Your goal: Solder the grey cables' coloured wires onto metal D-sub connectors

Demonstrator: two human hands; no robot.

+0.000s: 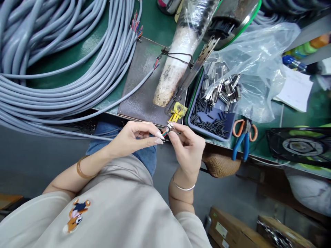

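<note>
My left hand [141, 137] pinches the end of a grey cable, whose coloured wires [164, 133] fan out past the fingertips. Between the thumb and fingers of my right hand [187, 143] is a small metal connector [169, 127], right at the wire ends. The fingertips of both hands nearly meet at the table's front edge. Just beyond them a yellow clamp [176, 115] points toward the connector. Whether the wires are joined to the connector is too small to tell.
Coiled grey cables [103, 86] cover the left. A wrapped white tube [176, 65] leans over a dark board [139, 100]. Right of it are a blue tray [209, 132] of connectors and black sleeves, a plastic bag [261, 75], pliers [244, 134] and a black fan [302, 146].
</note>
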